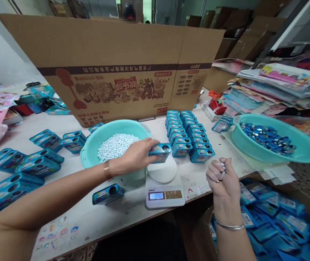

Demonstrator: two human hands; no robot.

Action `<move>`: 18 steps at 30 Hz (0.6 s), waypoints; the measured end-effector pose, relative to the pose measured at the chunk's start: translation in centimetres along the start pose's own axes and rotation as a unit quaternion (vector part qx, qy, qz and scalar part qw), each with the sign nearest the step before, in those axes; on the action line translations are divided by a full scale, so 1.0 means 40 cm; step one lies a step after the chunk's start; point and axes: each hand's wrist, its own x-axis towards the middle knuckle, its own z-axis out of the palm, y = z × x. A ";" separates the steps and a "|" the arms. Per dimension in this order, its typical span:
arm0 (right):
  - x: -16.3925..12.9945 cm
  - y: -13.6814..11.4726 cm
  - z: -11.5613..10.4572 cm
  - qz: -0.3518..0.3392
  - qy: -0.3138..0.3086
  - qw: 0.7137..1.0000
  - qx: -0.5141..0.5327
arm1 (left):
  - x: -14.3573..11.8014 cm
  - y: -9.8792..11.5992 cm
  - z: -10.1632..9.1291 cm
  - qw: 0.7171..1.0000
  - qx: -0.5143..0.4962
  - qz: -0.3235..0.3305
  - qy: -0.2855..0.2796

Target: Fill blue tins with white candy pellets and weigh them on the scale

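In my left hand [137,154] is a small blue printed box [160,152] with a round hole in its end. I hold it over the round plate of a white digital scale [165,197], whose display is lit; whether it touches the plate I cannot tell. My right hand [223,177] is a closed fist off the table's front edge, with a few small white candies [222,167] showing between its fingers. Left of the scale stands a turquoise basin [88,154] of white candies [117,143]. Another blue box [107,194] lies in front of that basin.
Two rows of blue boxes [180,139] stand behind the scale. More boxes [39,163] sit at the left. A second turquoise basin [266,156] holds blue and silver round pieces. A large cardboard carton [111,47] stands behind. Blue flat packs [274,214] fill a carton below right.
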 end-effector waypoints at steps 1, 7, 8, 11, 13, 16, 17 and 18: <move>0.002 0.000 -0.001 0.002 0.001 1.000 0.001 | -0.007 -0.013 -0.038 0.999 -0.007 -0.011 0.036; 0.016 0.024 0.017 0.025 -0.003 0.999 0.026 | -0.037 -0.162 -0.141 0.975 0.187 -0.116 -0.021; 0.018 0.027 0.020 0.029 -0.004 0.999 0.028 | -0.045 -0.189 -0.135 0.967 0.212 -0.132 -0.054; 0.021 0.030 0.019 0.029 -0.002 0.999 0.023 | -0.071 -0.246 -0.115 0.956 0.234 -0.160 -0.074; 0.022 0.026 0.016 0.027 0.000 0.999 0.019 | -0.084 -0.255 -0.117 0.959 0.224 -0.165 -0.060; 0.022 0.021 0.015 0.024 -0.003 0.999 0.022 | -0.086 -0.231 -0.140 0.969 0.184 -0.163 -0.018; 0.021 0.020 0.016 0.023 -0.005 0.999 0.023 | -0.081 -0.216 -0.147 0.975 0.157 -0.155 0.004; 0.019 0.019 0.016 0.020 -0.006 0.999 0.025 | -0.073 -0.197 -0.151 0.983 0.120 -0.139 0.027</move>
